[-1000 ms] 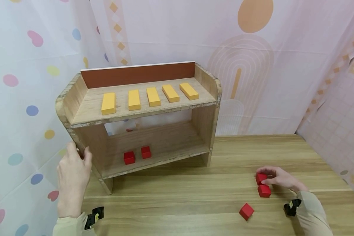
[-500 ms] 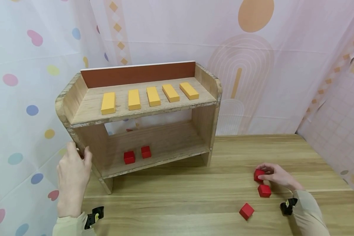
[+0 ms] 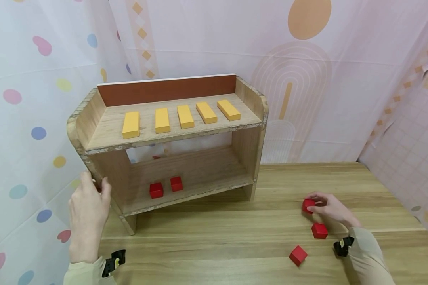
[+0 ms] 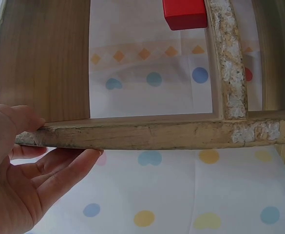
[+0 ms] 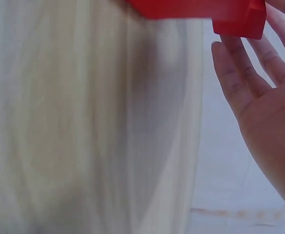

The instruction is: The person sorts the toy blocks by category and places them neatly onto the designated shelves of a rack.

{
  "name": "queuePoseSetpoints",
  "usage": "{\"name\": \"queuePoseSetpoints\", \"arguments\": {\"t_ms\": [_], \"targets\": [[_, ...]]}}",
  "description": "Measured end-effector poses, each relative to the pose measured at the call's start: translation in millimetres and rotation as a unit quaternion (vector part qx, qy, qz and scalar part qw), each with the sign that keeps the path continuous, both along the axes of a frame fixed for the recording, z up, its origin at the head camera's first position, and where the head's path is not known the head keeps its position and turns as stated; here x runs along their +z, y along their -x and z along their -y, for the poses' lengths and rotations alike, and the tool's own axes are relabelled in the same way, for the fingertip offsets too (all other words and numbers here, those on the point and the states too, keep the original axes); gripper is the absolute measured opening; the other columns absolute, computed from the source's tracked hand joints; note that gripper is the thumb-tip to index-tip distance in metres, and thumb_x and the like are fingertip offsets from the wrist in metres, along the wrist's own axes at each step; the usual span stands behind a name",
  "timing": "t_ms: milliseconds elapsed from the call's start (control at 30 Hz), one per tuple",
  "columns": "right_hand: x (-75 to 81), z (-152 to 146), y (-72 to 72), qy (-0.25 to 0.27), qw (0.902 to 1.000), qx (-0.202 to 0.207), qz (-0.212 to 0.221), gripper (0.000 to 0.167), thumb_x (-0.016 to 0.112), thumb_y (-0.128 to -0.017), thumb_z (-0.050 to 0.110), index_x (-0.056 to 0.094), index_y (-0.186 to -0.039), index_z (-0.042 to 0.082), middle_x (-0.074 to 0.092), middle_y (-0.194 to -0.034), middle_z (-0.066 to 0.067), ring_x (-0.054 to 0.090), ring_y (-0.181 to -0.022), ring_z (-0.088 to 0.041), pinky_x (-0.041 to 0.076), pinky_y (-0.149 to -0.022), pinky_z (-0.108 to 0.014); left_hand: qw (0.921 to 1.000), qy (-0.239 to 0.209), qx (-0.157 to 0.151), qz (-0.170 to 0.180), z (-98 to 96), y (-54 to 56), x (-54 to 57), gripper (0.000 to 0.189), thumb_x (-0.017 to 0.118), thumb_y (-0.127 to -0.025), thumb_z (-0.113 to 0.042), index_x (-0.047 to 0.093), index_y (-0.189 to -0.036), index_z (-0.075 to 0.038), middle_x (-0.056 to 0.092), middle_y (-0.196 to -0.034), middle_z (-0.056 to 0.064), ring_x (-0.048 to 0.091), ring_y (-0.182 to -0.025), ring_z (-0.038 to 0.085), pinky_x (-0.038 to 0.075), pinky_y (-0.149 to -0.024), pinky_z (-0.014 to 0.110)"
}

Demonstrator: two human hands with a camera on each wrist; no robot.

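My left hand (image 3: 89,215) grips the left side panel of a small wooden shelf (image 3: 189,200); in the left wrist view the thumb lies on one face of the panel edge (image 4: 157,135) and the fingers on the other. On the right, my right hand (image 3: 333,208) pinches a red cube (image 3: 308,206) between thumb and fingers. In the right wrist view that held cube (image 5: 239,19) shows at the top edge, partly cut off. Another red cube (image 3: 319,230) sits just in front of the right hand, and one more red cube (image 3: 298,255) lies nearer the front.
Two red cubes, a left one (image 3: 156,190) and a right one (image 3: 176,183), stand on the lower shelf board. Several yellow blocks (image 3: 185,116) lie in a row on the top board. Patterned curtains (image 3: 207,35) hang behind the wooden table (image 3: 214,253).
My right hand has moved left and slightly away with the pinched red cube, which now stands apart from the cube it was beside. The left hand has kept its place on the shelf.
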State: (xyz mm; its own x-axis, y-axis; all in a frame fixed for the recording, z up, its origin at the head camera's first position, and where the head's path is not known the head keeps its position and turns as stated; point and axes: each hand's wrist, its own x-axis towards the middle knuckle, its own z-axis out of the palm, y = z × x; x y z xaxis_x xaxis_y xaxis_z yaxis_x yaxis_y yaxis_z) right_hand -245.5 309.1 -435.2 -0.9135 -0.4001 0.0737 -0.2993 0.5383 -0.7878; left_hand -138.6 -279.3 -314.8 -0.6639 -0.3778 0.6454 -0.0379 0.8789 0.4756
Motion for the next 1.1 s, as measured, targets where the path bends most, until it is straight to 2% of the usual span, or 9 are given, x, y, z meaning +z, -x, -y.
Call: {"name": "queuePoseSetpoints", "arguments": {"t_ms": [233,567,800,1000,1100], "targets": [[4.8,12,3.3,0.014,0.9998,-0.003,-0.016,0.036,0.066,-0.086,0.009,0.057,-0.117,-0.007,0.064,-0.106,-0.023,0.060,-0.083,0.003,0.051,-0.070,-0.019,1.0000,0.000,-0.001,0.001,-0.1,0.1,0.1,0.026,0.049,-0.096,-0.015,0.044,-0.102,0.009,0.056,-0.079,0.032,0.056,-0.061,0.052,0.042,-0.049,0.055],[15.7,33,8.7,0.004,0.9991,-0.004,-0.041,0.037,0.067,-0.087,0.013,0.058,-0.118,-0.005,0.064,-0.108,-0.021,0.061,-0.088,-0.003,0.051,-0.072,-0.020,0.9999,0.008,-0.002,-0.009,0.3,-0.1,-0.4,0.025,0.049,-0.095,-0.013,0.044,-0.101,0.010,0.056,-0.078,0.032,0.055,-0.060,0.052,0.041,-0.049,0.056],[20.7,48,12.6,-0.018,0.9962,-0.007,-0.085,0.035,0.069,-0.086,0.016,0.062,-0.116,0.000,0.067,-0.105,-0.013,0.060,-0.092,-0.001,0.050,-0.076,-0.021,0.9999,0.009,-0.005,-0.011,0.1,0.1,-0.6,0.024,0.049,-0.095,-0.013,0.044,-0.101,0.010,0.057,-0.078,0.033,0.056,-0.058,0.049,0.041,-0.047,0.053],[28.9,64,12.5,-0.016,0.9934,0.004,-0.114,0.033,0.071,-0.083,0.014,0.064,-0.113,0.002,0.069,-0.102,-0.010,0.061,-0.093,-0.008,0.051,-0.080,-0.027,1.0000,0.000,-0.003,0.001,-0.4,0.2,-0.1,0.026,0.049,-0.095,-0.014,0.044,-0.104,0.010,0.058,-0.083,0.035,0.057,-0.065,0.053,0.044,-0.051,0.056],[33.0,72,13.1,-0.016,0.9917,0.011,-0.127,0.033,0.073,-0.082,0.014,0.065,-0.113,0.004,0.070,-0.102,-0.008,0.062,-0.093,-0.010,0.052,-0.081,-0.030,1.0000,0.002,-0.003,0.000,-0.3,0.3,-0.2,0.026,0.049,-0.095,-0.014,0.044,-0.104,0.010,0.058,-0.082,0.034,0.057,-0.063,0.052,0.044,-0.050,0.055]]}}
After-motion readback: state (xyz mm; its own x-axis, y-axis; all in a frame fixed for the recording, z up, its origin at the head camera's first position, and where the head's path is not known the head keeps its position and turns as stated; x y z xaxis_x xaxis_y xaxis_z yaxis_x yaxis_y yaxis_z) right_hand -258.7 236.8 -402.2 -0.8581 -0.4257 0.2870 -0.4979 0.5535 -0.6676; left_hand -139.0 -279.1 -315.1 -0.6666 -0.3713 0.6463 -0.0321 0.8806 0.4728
